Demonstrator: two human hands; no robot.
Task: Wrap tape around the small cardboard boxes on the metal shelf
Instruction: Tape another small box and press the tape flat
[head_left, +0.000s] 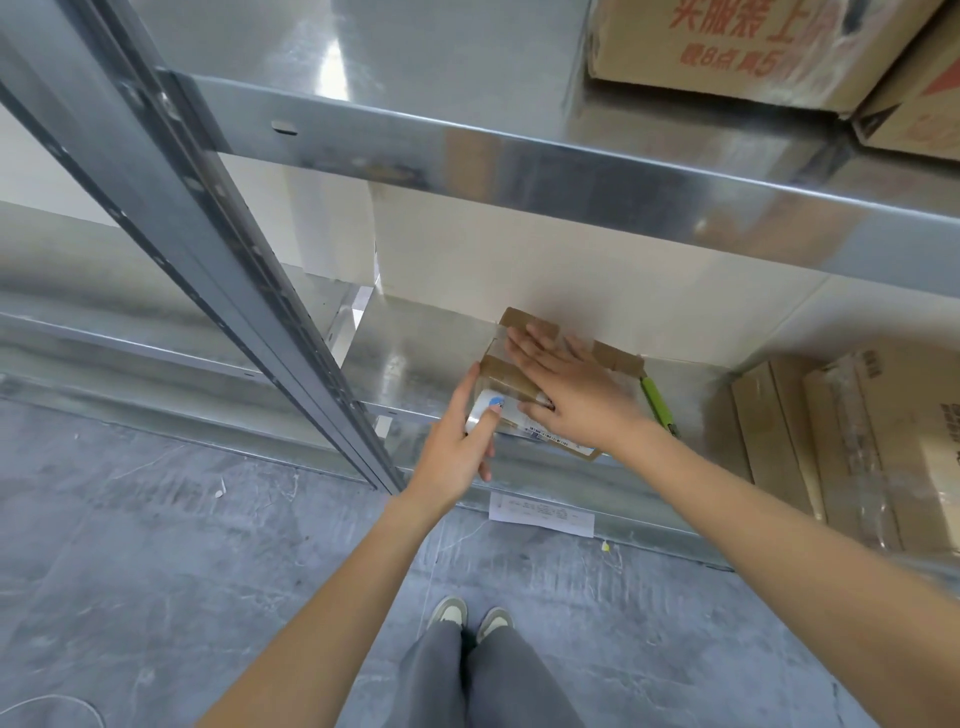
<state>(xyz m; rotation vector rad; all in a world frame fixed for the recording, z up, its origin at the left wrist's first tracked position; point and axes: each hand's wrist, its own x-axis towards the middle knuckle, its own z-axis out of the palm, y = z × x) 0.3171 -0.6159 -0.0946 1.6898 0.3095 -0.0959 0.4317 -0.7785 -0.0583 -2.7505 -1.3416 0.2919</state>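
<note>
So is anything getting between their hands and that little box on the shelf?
Nothing visible. The right hand already lies flat on the small cardboard box, and the left hand holds the tape roll against its near side. The green cutter lies off to the right.

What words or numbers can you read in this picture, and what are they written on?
"8" and "5", in red among Chinese characters too cut off to read whole: big cardboard box on the top shelf.
Label on the small cardboard box, under the hands: too small to read.
White paper slip on the shelf edge: too small to read.
Print on the boxes at right: too blurred to read.
</note>
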